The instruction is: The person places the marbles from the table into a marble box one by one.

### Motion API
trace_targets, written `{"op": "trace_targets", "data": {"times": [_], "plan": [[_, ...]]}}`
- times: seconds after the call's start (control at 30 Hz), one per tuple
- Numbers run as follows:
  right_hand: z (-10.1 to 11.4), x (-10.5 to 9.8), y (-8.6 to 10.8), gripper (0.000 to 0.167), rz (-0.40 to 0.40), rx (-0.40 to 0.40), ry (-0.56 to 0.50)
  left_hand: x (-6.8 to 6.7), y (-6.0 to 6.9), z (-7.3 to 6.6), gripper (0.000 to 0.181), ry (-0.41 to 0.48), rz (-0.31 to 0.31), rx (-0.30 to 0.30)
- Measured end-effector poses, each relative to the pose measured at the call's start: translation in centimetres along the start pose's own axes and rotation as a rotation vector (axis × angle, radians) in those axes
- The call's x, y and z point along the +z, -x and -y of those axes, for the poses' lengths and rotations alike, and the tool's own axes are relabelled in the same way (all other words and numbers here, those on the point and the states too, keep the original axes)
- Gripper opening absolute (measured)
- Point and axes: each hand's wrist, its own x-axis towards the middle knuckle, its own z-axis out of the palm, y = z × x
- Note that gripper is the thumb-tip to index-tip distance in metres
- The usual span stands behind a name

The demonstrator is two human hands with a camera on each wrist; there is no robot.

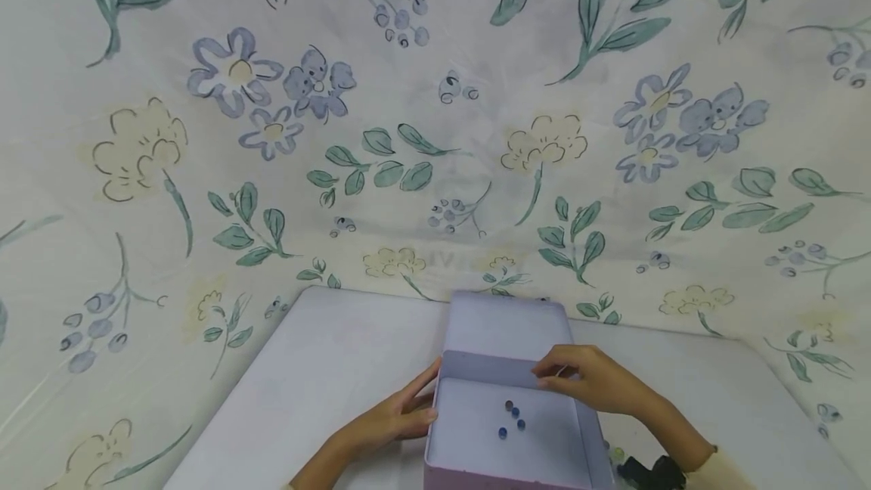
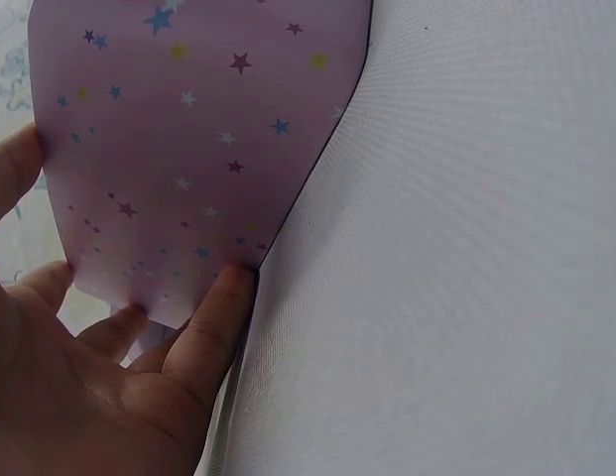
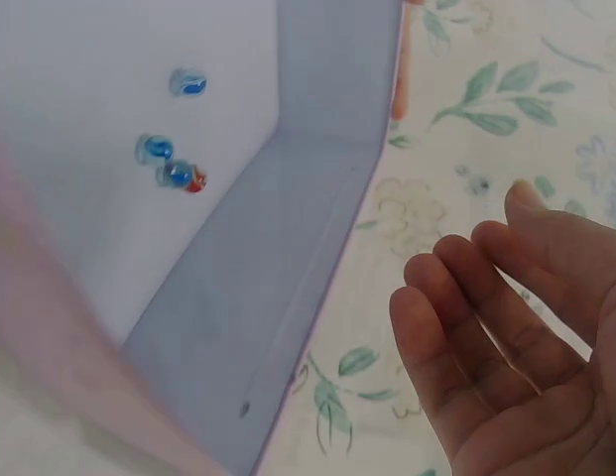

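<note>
- Left hand (image 1: 391,422) sits up against the left side of the box (image 1: 476,456), fingers fairly straight and spread, fingertips touching the outer wall. Not wrapped around anything, it's just steadying contact-wise.
- Right hand (image 1: 585,378) hovers over the right side of the box toward the far end, loosely curved, thumb apart from the fingers in the wrist view, and nothing visible in its grip.
- Box is open, pale lavender inside, pinkish with little coloured stars outside.
- Four marbles lie on its floor around the middle: three blue marbles (image 1: 521,425), plus a reddish-brown marble (image 1: 509,405) just beside one of the blues.
- Lid (image 1: 503,324) is off to the far end, right behind the box's back wall.
- Outside, near the right wall, there's a yellow-green marble (image 1: 618,452) and a black object (image 1: 656,473) close to the right wrist; can't tell what that is. Cream sleeve (image 1: 717,472) on that arm.
- White table (image 1: 361,339) under everything, floral cloth (image 1: 401,97) hanging behind.
</note>
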Motion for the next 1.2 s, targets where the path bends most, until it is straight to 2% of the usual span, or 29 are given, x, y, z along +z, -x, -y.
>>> {"op": "trace_targets", "data": {"times": [0.37,0.5,0.63,0.77,0.87,1.07,1.2], "plan": [[-1.7,-1.5,4.9,0.015,-0.102,0.032,0.007,-0.4,-0.2,-0.1,0.075,0.0,0.01,0.029],[-2.4,-2.1,6.7,0.015,-0.141,0.08,0.054,-0.5,-0.2,-0.3,0.075,-0.012,-0.005,0.029],[-3.2,-1.9,8.7,0.013,-0.154,0.157,0.048,-0.4,-0.1,-0.1,0.076,0.002,-0.002,0.028],[-4.5,-1.0,10.4,0.013,-0.126,0.161,-0.003,-0.2,0.0,0.0,0.077,0.019,0.006,0.031],[-5.6,-0.2,11.2,0.015,-0.072,0.179,-0.034,-0.2,0.1,0.0,0.076,0.029,0.009,0.028],[-6.7,0.9,12.4,0.022,0.042,0.377,-0.095,-0.1,0.1,0.0,0.074,0.036,0.015,0.034],[-6.9,1.2,12.4,0.025,0.052,0.463,-0.134,-0.2,0.1,0.0,0.074,0.036,0.02,0.036]]}}
